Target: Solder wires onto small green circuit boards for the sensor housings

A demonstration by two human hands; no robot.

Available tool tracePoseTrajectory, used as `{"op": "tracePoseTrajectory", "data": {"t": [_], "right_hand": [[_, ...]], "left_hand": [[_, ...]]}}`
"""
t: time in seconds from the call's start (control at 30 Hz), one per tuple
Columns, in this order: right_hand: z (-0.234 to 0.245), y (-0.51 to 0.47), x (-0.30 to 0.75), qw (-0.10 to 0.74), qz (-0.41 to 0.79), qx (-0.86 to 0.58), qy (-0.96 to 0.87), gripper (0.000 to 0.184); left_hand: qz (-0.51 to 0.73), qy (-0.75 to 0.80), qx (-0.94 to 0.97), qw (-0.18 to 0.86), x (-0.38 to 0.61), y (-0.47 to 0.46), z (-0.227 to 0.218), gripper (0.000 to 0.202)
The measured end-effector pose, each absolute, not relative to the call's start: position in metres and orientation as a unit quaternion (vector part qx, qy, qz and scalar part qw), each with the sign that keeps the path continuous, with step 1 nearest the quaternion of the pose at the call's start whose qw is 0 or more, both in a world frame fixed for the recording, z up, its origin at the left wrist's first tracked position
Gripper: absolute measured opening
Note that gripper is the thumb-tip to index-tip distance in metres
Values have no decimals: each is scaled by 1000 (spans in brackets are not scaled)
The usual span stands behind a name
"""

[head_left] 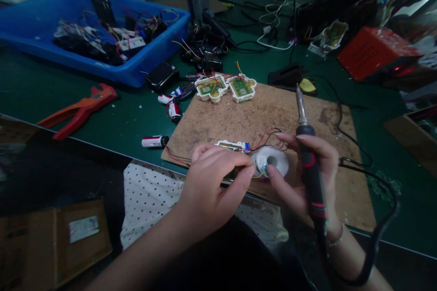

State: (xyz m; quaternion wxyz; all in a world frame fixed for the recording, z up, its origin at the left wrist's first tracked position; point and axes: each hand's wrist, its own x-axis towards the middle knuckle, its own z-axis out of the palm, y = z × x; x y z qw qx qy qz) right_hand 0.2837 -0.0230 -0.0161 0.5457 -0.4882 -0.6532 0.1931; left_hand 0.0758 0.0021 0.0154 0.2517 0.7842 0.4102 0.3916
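My right hand (321,159) wraps around the dark handle of a soldering iron (309,163), whose metal tip points up and away from me. The thumb of that hand also touches the face of a pale spool (280,160), beside a tiny green part. Left of the spool, my left hand (218,177) is closed in a pinch; what its fingertips hold is too small to make out. Partly hidden behind it lies a white casing with a circuit board (229,145), with red and black wires (264,136) running right. A battery (154,141) with wires lies to the left.
A brown board (218,118) covers the middle of the green table, with two white-cased circuit boards (211,88) at its far edge. Left are a blue bin (136,70) of wired parts and an orange-red cutter (88,107). An orange-red box (375,52) and iron stand (287,75) are right.
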Motion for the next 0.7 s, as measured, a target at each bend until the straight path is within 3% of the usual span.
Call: {"op": "tracePoseTrajectory", "data": {"t": [0.37, 0.7], "right_hand": [[-15, -26, 283, 526, 172, -519, -652, 79], [-20, -25, 285, 531, 131, -520, -656, 83]], "left_hand": [[401, 405, 794, 210, 82, 3, 13, 7], [385, 356, 803, 283, 86, 6, 5, 11]]}}
